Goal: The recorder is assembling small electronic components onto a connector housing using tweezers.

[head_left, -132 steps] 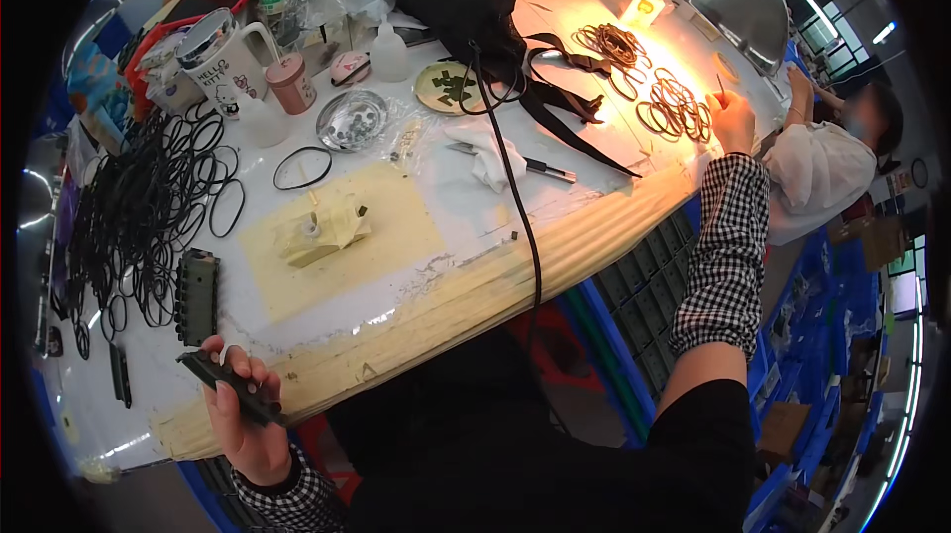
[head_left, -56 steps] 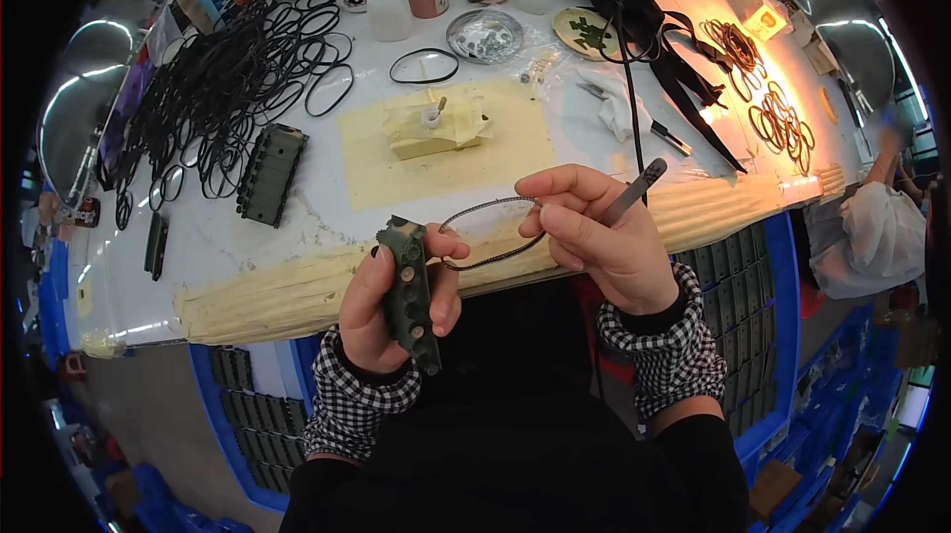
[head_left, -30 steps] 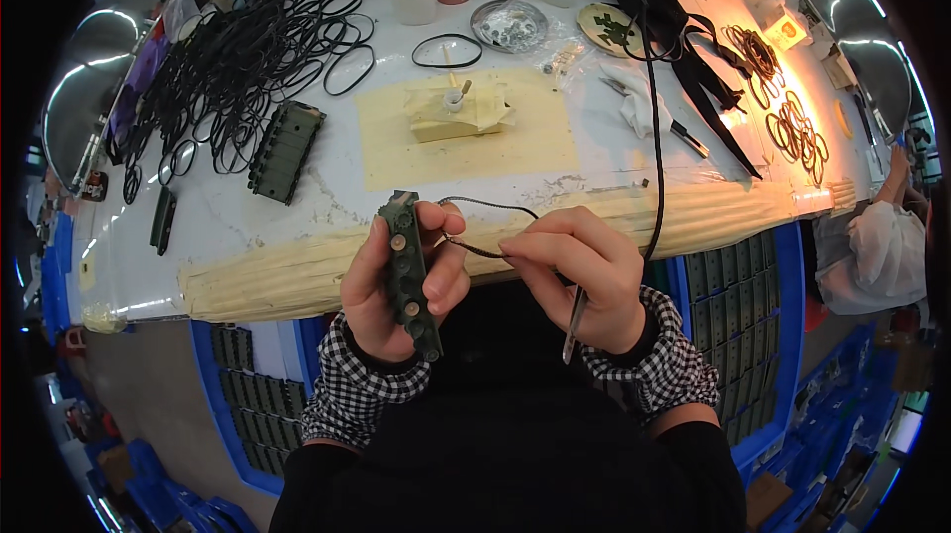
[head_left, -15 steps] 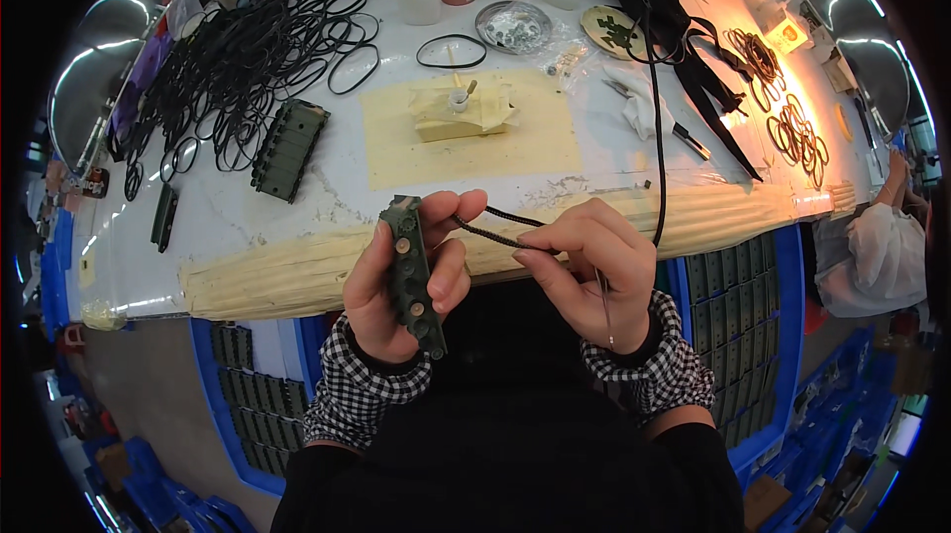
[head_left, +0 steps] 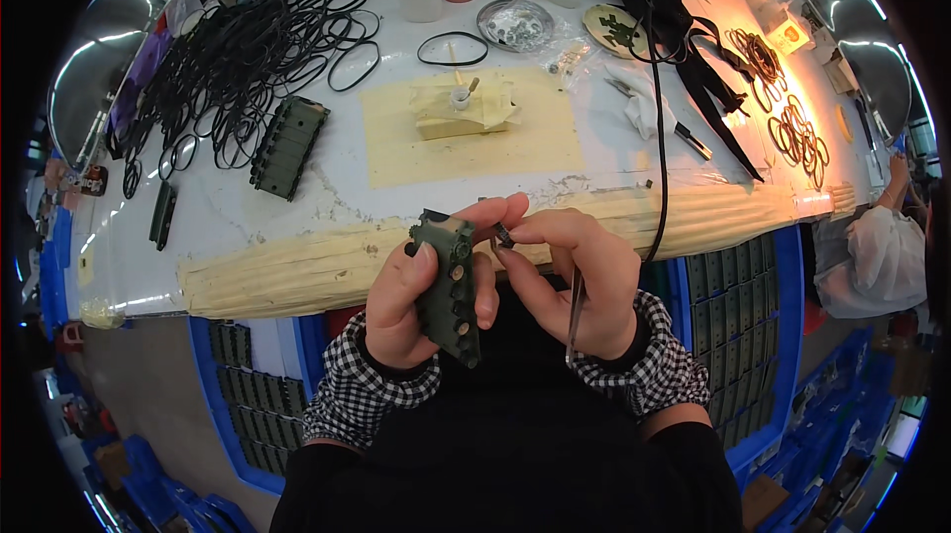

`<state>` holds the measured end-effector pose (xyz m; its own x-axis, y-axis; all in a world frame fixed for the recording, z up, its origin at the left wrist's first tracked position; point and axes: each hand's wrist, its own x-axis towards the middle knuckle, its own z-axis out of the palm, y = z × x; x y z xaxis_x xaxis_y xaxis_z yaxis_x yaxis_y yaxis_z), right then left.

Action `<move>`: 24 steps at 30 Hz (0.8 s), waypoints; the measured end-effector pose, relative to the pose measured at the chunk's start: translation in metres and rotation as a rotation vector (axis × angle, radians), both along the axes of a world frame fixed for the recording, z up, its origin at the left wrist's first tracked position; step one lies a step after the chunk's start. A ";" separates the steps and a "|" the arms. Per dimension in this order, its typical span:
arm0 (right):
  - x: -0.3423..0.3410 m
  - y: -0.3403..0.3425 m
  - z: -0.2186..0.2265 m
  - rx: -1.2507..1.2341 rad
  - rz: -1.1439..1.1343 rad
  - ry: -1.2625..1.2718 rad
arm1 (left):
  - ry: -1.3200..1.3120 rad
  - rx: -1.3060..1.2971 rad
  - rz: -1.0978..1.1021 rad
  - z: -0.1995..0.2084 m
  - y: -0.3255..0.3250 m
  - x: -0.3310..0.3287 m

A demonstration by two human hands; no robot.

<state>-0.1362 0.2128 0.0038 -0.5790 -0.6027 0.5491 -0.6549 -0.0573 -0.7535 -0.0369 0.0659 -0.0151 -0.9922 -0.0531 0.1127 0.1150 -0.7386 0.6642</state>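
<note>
My left hand (head_left: 394,300) is closed round a dark green toy tank hull (head_left: 446,280), which stands tilted with a row of wheels along its right side. Between the thumb and forefinger of my right hand (head_left: 599,280) is a black rubber track (head_left: 503,235), pinched just beside the left fingertips; most of its loop is hidden. Metal tweezers (head_left: 574,320) are tucked in the right palm too, pointing down. On the white table (head_left: 327,226) lie another green hull (head_left: 288,149) and a narrow green part (head_left: 163,217).
A heap of black tracks (head_left: 248,67) covers the far left. Ahead stands a paper-wrapped block (head_left: 464,112) bearing a small cup. A black cord (head_left: 661,166) hangs at right. Blue trays (head_left: 790,355) of green parts flank my lap. Another person's sleeve (head_left: 872,261) shows far right.
The hull has moved right and turned, showing more of its top. My right hand has come closer to the left, and the track loop no longer stretches between them. The tweezers have swung leftward.
</note>
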 end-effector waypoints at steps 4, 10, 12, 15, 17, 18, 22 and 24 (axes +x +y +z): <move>-0.001 0.000 0.003 0.022 -0.042 -0.076 | -0.024 -0.118 0.056 0.003 -0.001 0.001; -0.010 0.008 0.000 -0.047 0.011 -0.470 | -0.079 -0.226 0.127 -0.008 -0.012 0.009; -0.015 0.010 0.000 -0.044 0.062 -0.580 | -0.055 -0.245 0.099 -0.010 -0.014 0.010; -0.018 0.010 -0.001 -0.053 0.111 -0.670 | -0.032 -0.226 0.007 -0.005 -0.016 0.009; -0.017 0.009 -0.001 -0.044 0.105 -0.677 | -0.026 -0.144 -0.112 -0.003 -0.018 0.010; -0.017 0.008 -0.001 -0.035 0.098 -0.670 | -0.024 -0.111 -0.133 -0.003 -0.018 0.010; -0.017 0.007 -0.001 0.039 0.081 -0.608 | -0.006 0.030 -0.145 -0.004 -0.018 0.011; -0.017 0.008 -0.003 0.049 0.104 -0.635 | -0.005 0.093 -0.136 -0.008 -0.019 0.013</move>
